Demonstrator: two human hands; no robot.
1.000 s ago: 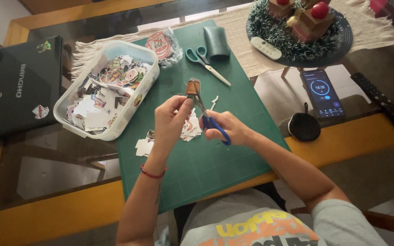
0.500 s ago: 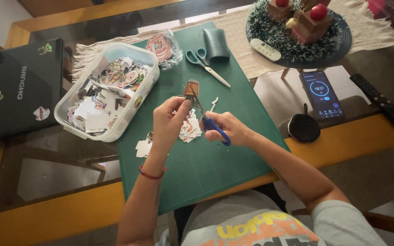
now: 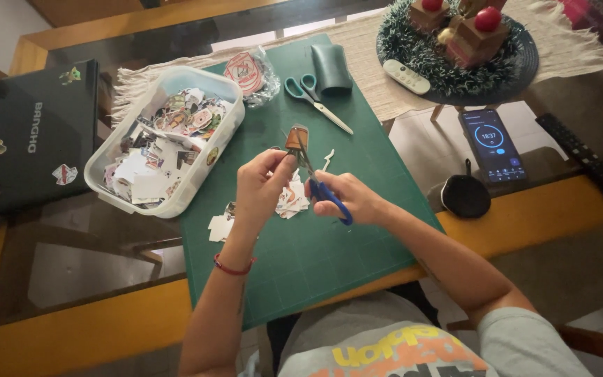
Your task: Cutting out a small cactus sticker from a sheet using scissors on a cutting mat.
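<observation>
My left hand (image 3: 259, 188) pinches a small brown paper cutout (image 3: 296, 138) and holds it up above the green cutting mat (image 3: 315, 258). My right hand (image 3: 347, 197) grips blue-handled scissors (image 3: 322, 185), whose blades reach up against the cutout's edge. Under both hands lies a small heap of paper scraps (image 3: 292, 201) on the mat. A red band circles my left wrist.
A clear plastic tub (image 3: 134, 150) of several cutouts stands left of the mat. Teal scissors (image 3: 312, 99), a dark green roll (image 3: 331, 68) and a bagged sticker (image 3: 249, 73) lie at the mat's far end. A phone (image 3: 491, 143), a black round object (image 3: 465, 196) and a laptop (image 3: 29, 139) flank it.
Both hands stay in place over the mat; the scissors shift only slightly along the cutout's edge.
</observation>
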